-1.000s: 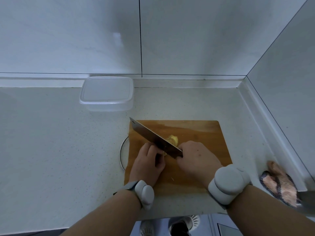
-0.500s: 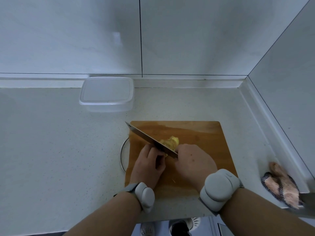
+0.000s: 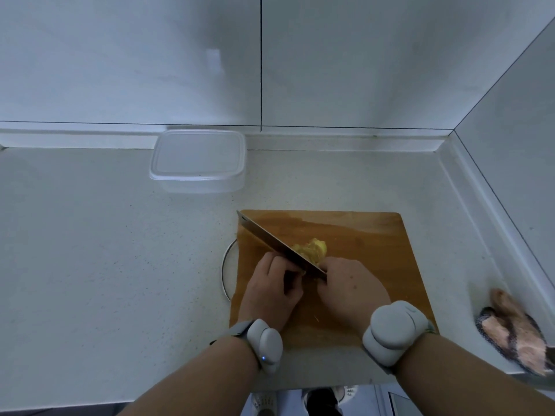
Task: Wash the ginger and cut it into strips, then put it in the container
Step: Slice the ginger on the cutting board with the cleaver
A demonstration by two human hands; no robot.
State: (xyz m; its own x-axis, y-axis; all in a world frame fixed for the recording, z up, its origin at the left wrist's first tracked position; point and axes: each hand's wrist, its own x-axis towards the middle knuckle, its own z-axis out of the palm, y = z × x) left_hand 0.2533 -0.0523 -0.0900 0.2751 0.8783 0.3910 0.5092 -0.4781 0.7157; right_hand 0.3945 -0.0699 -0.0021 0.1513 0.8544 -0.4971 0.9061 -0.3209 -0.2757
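Note:
A wooden cutting board lies on the pale counter. On it sits a small heap of cut yellow ginger, just beyond the blade of a cleaver-style knife that runs diagonally from the board's far left corner down to my right hand. My right hand grips the knife handle. My left hand rests on the board left of the blade with its fingers curled down onto a ginger piece that is mostly hidden. A clear plastic container stands behind the board near the wall.
A pink and grey cloth lies at the counter's right edge. A round metal rim pokes out from under the board's left side. Tiled walls close off the back and right. The counter's front edge runs just below my wrists.
The knife has kept working against the ginger beside my left fingers, its blade angle shifting slightly. The yellow heap behind the blade looks a little larger. Both hands stay in place.

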